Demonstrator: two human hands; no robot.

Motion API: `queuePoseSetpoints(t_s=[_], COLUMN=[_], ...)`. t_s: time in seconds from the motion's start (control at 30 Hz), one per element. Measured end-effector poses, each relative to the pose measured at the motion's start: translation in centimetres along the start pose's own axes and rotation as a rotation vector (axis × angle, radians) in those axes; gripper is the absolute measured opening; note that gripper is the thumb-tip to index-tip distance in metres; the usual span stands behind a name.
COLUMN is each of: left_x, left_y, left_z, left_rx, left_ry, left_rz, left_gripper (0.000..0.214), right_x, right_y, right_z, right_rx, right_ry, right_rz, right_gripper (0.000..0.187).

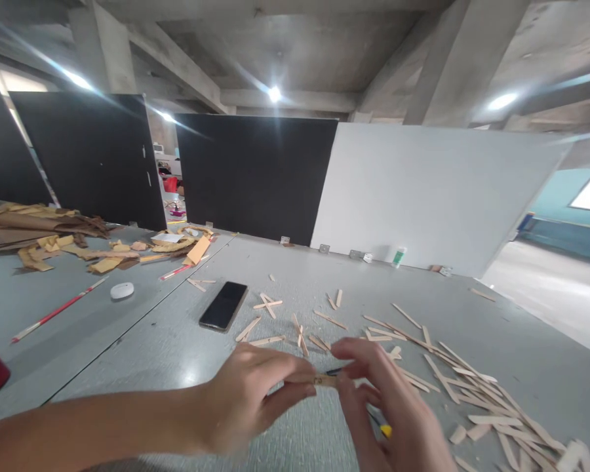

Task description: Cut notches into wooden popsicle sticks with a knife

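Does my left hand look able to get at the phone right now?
Probably yes: the phone lies just beyond the left hand with nothing covering it, though that hand would likely have to release the stick first.

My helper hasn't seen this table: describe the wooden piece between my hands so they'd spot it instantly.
Over the grey table, your left hand and right hand nearly meet. The wooden piece spans the gap between them. Unlike the loose sticks nearby, it is held and bears dark marks.

marks [317, 380] on wooden stick [329, 381], green label [398, 256] on white container [400, 254], neither legible
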State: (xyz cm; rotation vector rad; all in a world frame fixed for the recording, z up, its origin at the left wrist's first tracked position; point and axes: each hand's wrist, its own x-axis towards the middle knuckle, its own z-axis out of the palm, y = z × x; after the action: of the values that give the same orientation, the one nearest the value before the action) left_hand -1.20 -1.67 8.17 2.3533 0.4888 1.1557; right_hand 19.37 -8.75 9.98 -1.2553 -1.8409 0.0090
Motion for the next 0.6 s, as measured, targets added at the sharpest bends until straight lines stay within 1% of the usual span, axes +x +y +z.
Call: queuePoseSetpoints(t_s=[0.03,0.07,0.1,0.17,0.23,0.3,0.4,0.6], left_x=[-0.3,-0.7,-1.1,-1.8,-2.3,-2.4,-2.3,-2.0], left_y=[-1.3,-2.5,-3.5,-4.9,-5.7,-6.0,-6.3,-6.8], left_z=[1.1,2.3,3.4,5.2,6.2,6.5,6.4,6.5], left_rx=[-0.021,-0.050,-0.060,-0.089,-0.109,-0.114,-0.111,-0.103], left_ry=[-0.094,-0.152,-0.188,-0.270,-0.317,-0.336,-0.350,-0.364], left_rz=[-0.087,-0.186,-0.220,-0.225,-0.216,-0.212,-0.225,-0.228], left_gripper=[0.023,0.025,0.027,0.031,0.029,0.029,0.034,0.050], right_x=[-1.1,-2.4,-3.7,-5.9,-7.2,-7.6,-7.2,-6.7], right_y=[1.4,2.8,4.1,6.2,7.2,7.2,6.6,6.0], right_z=[1.0,2.0,3.0,4.4,5.1,5.5,5.6,5.7], right_rx=[-0.096,-0.179,-0.222,-0.218,-0.211,-0.211,-0.233,-0.300], right_ry=[0.091,0.126,0.075,-0.016,-0.065,-0.104,-0.146,-0.171], right_rz=[-0.052,-0.112,-0.146,-0.133,-0.146,-0.139,-0.104,-0.109], right_gripper=[0.023,0.025,0.027,0.028,0.028,0.027,0.029,0.026])
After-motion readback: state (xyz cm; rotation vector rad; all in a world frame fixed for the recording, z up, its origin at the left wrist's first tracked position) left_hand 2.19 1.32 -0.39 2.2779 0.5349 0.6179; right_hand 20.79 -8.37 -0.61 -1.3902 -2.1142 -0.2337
